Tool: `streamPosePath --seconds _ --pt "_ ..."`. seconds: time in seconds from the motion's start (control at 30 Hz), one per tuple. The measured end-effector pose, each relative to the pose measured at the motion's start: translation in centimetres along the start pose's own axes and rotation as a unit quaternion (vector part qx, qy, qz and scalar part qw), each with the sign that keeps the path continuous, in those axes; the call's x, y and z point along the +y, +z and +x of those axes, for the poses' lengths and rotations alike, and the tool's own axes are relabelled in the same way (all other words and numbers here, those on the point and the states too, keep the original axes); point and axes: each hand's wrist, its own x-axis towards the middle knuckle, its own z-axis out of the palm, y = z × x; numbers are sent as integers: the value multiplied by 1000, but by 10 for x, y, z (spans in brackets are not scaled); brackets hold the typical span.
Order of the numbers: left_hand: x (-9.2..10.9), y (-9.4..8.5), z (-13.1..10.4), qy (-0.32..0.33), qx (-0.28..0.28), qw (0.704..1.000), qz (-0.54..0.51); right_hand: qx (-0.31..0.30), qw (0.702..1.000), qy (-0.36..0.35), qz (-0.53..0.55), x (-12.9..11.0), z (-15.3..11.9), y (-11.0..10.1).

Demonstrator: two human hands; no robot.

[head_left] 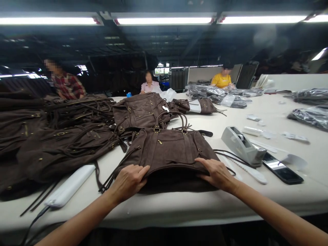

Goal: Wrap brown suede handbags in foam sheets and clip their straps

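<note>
A dark brown handbag (171, 150) lies on the pale table in front of me, its near edge toward me and its looped handles pointing away. A short zip with a brass pull crosses its upper face. My left hand (129, 181) is closed on the near edge at the left, fingers curled over the material. At the right of the same edge, my right hand (216, 172) pinches the material between thumb and fingers. Between the hands the edge bows up over a dark gap. Thin brown cords trail out at both sides of the bag.
Brown bags (61, 140) are heaped at left, another bag (140, 111) behind mine. A white corded device (70, 186) lies near left. At right are a tape dispenser (242, 145), a phone (282, 168) and plastic-wrapped bundles (311, 116). Several people are across the table.
</note>
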Motion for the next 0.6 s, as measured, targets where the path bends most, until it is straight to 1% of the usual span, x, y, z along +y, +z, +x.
streamPosePath --seconds 0.07,0.13,0.2,0.27,0.3,0.33,0.4,0.43,0.47,0.5,0.53,0.6 --pt "6 -14 16 -24 -43 999 -24 -53 998 24 17 -3 10 -7" --pt "10 -20 31 -41 -69 995 -53 -91 995 36 25 -5 20 -11" --pt "13 -16 40 -56 -89 992 -66 -105 993 46 28 -5 28 -13" --pt "13 -4 41 -46 -97 993 -59 -106 993 38 24 -5 28 -11" --pt "13 4 37 -20 -80 995 -50 -98 995 24 18 -5 26 -8" --pt "12 12 32 20 -46 998 -39 -77 997 3 6 -6 21 -3" --pt "8 30 17 113 64 991 -15 -4 998 -45 -39 -9 8 9" --pt "7 38 9 145 117 982 -5 38 995 -63 -68 -11 0 15" --pt "5 44 1 165 155 974 2 74 990 -74 -97 -14 -7 21" --pt "4 49 -6 172 175 969 6 99 985 -76 -121 -15 -14 24" --pt "3 52 -11 171 178 969 7 110 981 -71 -140 -16 -20 26" --pt "3 52 -18 163 156 974 5 105 980 -55 -158 -15 -31 26"
